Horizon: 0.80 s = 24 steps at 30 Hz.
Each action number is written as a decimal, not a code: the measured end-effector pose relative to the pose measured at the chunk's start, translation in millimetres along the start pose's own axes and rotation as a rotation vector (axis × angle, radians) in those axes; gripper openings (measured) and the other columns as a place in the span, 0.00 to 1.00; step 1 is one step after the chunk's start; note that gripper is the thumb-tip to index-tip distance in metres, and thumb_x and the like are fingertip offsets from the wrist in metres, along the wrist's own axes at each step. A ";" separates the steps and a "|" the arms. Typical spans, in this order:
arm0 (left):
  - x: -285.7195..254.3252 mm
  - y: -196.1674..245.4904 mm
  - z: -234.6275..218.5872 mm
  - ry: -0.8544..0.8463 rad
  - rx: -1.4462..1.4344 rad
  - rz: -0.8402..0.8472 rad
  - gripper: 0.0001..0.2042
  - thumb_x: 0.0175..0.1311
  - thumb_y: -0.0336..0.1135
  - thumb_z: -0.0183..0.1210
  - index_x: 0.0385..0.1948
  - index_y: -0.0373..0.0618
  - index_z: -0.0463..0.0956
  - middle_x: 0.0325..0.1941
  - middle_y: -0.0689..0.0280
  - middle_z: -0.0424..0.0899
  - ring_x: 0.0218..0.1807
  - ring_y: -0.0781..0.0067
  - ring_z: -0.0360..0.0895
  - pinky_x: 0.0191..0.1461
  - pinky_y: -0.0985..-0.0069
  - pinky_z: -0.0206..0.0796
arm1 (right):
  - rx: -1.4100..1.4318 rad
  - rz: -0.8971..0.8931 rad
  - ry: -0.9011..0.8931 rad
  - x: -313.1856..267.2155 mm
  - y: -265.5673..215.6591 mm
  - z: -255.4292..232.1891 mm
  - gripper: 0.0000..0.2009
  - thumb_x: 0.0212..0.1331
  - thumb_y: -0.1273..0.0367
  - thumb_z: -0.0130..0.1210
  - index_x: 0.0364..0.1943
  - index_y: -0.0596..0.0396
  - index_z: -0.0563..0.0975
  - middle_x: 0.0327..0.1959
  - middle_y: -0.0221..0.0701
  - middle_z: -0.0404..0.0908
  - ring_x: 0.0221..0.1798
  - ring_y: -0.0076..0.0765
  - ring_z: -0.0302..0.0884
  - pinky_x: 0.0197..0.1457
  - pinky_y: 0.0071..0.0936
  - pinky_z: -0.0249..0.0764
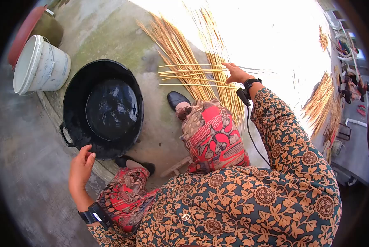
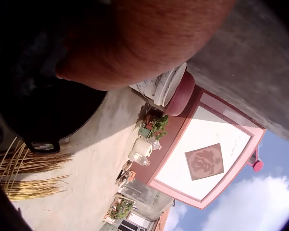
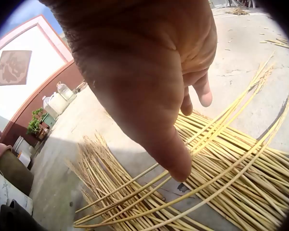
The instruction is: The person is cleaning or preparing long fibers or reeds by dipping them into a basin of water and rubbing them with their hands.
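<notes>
My right hand (image 1: 238,75) reaches over the straw bundles, its thumb and fingers spread apart. Several loose yellow stalks (image 1: 188,75) lie crosswise just under it, over a brown-tipped bundle (image 1: 174,49) and a second bundle (image 1: 217,45). In the right wrist view the thumb (image 3: 176,163) overlaps these stalks, and nothing is gripped. My left hand (image 1: 82,166) hovers at the near rim of a large black tub (image 1: 137,88), fingers loosely bent and holding nothing. Dark water (image 1: 114,109) shows inside the tub. In the left wrist view most of that hand is in shadow.
A white bucket (image 1: 54,68) lies tilted beside the tub, near a red basin (image 1: 24,33). More straw (image 1: 320,103) is spread at the right. A black cable (image 1: 254,140) hangs from the right wrist. A low wooden stool (image 1: 174,168) stands under the person.
</notes>
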<state>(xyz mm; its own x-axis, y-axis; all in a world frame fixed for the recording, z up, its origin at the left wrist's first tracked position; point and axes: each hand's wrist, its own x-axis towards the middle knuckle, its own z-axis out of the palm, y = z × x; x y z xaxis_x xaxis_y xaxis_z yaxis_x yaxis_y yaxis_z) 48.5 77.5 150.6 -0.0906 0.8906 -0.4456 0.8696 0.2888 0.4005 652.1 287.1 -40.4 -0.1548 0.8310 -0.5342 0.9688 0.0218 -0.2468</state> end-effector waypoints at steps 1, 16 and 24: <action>0.6 7.8 -1.2 -0.006 -0.003 -0.009 0.16 0.61 0.36 0.57 0.49 0.46 0.72 0.32 0.58 0.81 0.33 0.63 0.78 0.37 0.71 0.68 | -0.033 -0.031 0.020 10.3 -4.2 11.2 0.50 0.37 0.67 0.70 0.68 0.37 0.51 0.69 0.42 0.51 0.70 0.48 0.50 0.71 0.39 0.53; 0.6 43.0 -11.0 -0.033 -0.168 -0.077 0.16 0.61 0.32 0.56 0.51 0.44 0.71 0.39 0.58 0.81 0.40 0.69 0.78 0.44 0.74 0.69 | -0.361 -0.039 -0.031 13.5 -27.2 57.4 0.45 0.45 0.69 0.64 0.68 0.38 0.49 0.61 0.35 0.63 0.69 0.44 0.50 0.70 0.43 0.52; 3.6 52.1 -18.1 -0.122 -0.220 -0.081 0.16 0.63 0.33 0.55 0.52 0.43 0.70 0.38 0.64 0.78 0.39 0.77 0.74 0.43 0.78 0.67 | -0.398 -0.007 0.282 -7.3 -21.9 101.9 0.10 0.56 0.72 0.44 0.41 0.47 0.73 0.45 0.32 0.70 0.57 0.39 0.63 0.59 0.38 0.58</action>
<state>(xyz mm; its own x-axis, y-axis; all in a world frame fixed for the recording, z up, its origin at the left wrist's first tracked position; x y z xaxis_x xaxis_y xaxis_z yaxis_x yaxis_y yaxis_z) 84.7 102.1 184.4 -0.0847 0.8161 -0.5717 0.7339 0.4392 0.5182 612.3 224.0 -113.4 -0.1566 0.9472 -0.2799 0.9751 0.1932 0.1084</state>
